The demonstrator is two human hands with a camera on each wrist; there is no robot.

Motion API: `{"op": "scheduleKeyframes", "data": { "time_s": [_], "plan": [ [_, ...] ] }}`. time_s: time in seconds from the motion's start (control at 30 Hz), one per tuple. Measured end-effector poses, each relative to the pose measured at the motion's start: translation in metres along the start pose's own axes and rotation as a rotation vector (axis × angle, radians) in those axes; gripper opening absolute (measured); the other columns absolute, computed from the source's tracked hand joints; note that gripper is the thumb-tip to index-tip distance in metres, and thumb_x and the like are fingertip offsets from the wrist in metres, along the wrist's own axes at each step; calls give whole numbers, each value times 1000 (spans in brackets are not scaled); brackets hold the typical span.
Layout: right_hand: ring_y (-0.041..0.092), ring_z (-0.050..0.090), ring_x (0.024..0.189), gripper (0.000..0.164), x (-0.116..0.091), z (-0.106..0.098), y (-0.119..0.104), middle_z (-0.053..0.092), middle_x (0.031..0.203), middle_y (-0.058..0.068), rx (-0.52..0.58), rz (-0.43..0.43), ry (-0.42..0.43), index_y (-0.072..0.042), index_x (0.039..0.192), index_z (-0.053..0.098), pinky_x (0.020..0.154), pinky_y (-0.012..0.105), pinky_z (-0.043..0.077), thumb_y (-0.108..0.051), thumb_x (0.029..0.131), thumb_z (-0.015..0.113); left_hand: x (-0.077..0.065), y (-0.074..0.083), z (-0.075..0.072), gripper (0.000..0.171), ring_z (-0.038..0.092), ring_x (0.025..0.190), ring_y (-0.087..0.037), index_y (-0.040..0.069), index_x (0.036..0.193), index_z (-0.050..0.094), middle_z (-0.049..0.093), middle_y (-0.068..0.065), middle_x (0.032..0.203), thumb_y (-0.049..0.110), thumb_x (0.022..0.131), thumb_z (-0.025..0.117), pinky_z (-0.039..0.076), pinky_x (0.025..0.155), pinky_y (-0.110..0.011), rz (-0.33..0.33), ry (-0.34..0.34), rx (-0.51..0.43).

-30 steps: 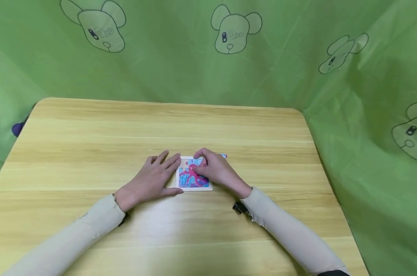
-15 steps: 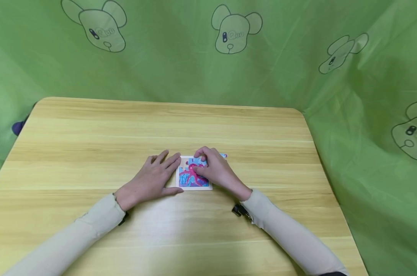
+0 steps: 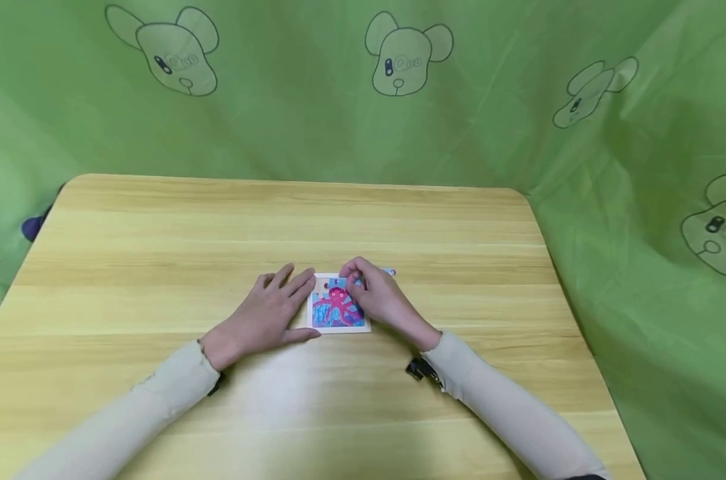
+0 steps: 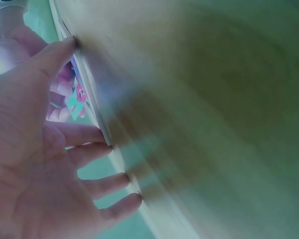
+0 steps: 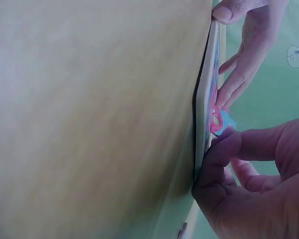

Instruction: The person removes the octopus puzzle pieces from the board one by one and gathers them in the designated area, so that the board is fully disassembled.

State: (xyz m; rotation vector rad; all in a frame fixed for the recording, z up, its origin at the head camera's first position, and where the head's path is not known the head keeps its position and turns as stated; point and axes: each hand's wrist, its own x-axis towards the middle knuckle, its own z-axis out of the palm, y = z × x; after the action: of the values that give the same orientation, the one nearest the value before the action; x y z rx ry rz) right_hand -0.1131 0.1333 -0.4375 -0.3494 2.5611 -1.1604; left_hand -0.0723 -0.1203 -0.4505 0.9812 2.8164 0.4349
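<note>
A small square jigsaw puzzle (image 3: 337, 315) with a pink octopus on blue lies in a pale frame (image 3: 345, 330) on the table. Bare tray bottom shows at its upper left corner. My left hand (image 3: 265, 312) lies along the frame's left side, fingers spread and straight, fingertips and thumb touching the edge. Over the upper right part, my right hand (image 3: 382, 295) pinches a puzzle piece between thumb and curled forefinger. That blue and pink puzzle piece (image 5: 226, 120) stands tilted above the picture in the right wrist view; the head view mostly hides it.
Beyond my right hand, a blue and red loose piece (image 3: 390, 271) peeks out on the wooden table (image 3: 279, 220). Green cloth (image 3: 315, 120) with bear outlines hangs behind the table and along its right side. A dark purple object (image 3: 31, 228) sits past the left edge.
My right thumb has drawn back up and right from the octopus's head towards the forefinger, uncovering both eyes. My left hand has stayed at the frame's left side.
</note>
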Motion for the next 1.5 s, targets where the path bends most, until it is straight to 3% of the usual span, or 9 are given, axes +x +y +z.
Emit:
{"op": "scheduleKeyframes", "data": {
  "time_s": [0.4, 0.67, 0.93, 1.1, 1.3, 1.5],
  "plan": [
    [21, 55, 77, 15, -1, 2, -1, 65, 101, 6, 106, 65, 25, -8, 123, 68, 67, 29, 48, -4, 109, 65, 0, -2, 0, 100, 26, 158, -53, -4, 166, 39, 32, -19, 175, 65, 100, 70, 34, 118, -69, 3, -2, 0],
    [21, 62, 80, 16, -7, -2, -3, 70, 101, 6, 162, 58, 39, -6, 123, 72, 67, 27, 51, -7, 108, 69, -6, -1, 1, 91, 26, 158, -52, -2, 165, 44, 32, -25, 173, 60, 103, 69, 34, 117, -70, 22, 1, -3],
    [29, 64, 84, 18, -14, -20, 4, 69, 105, 13, 300, 38, 78, -3, 126, 70, 68, 25, 52, -8, 108, 67, -7, 1, 3, 78, 35, 155, -51, 2, 161, 53, 36, -27, 171, 54, 105, 70, 40, 114, -69, 49, 30, 24],
    [28, 65, 86, 22, -20, -36, 13, 68, 111, 18, 380, 56, 105, 1, 129, 67, 60, 24, 51, -7, 108, 68, -7, 1, 4, 76, 36, 155, -50, 2, 161, 53, 38, -24, 171, 53, 106, 69, 41, 114, -67, 67, 45, 42],
    [24, 65, 84, 25, -27, -55, 28, 69, 111, 19, 397, 81, 112, 2, 129, 67, 54, 21, 47, -10, 107, 70, -7, 1, 6, 77, 35, 157, -44, -3, 160, 51, 43, -18, 170, 49, 107, 70, 41, 115, -63, 113, 64, 55],
    [21, 66, 87, 29, -34, -71, 46, 69, 112, 17, 384, 139, 126, 4, 129, 67, 59, 21, 49, -13, 107, 73, -8, 4, 6, 75, 37, 157, -41, -5, 160, 50, 45, -20, 168, 47, 108, 68, 42, 116, -61, 136, 58, 61]
  ]
}}
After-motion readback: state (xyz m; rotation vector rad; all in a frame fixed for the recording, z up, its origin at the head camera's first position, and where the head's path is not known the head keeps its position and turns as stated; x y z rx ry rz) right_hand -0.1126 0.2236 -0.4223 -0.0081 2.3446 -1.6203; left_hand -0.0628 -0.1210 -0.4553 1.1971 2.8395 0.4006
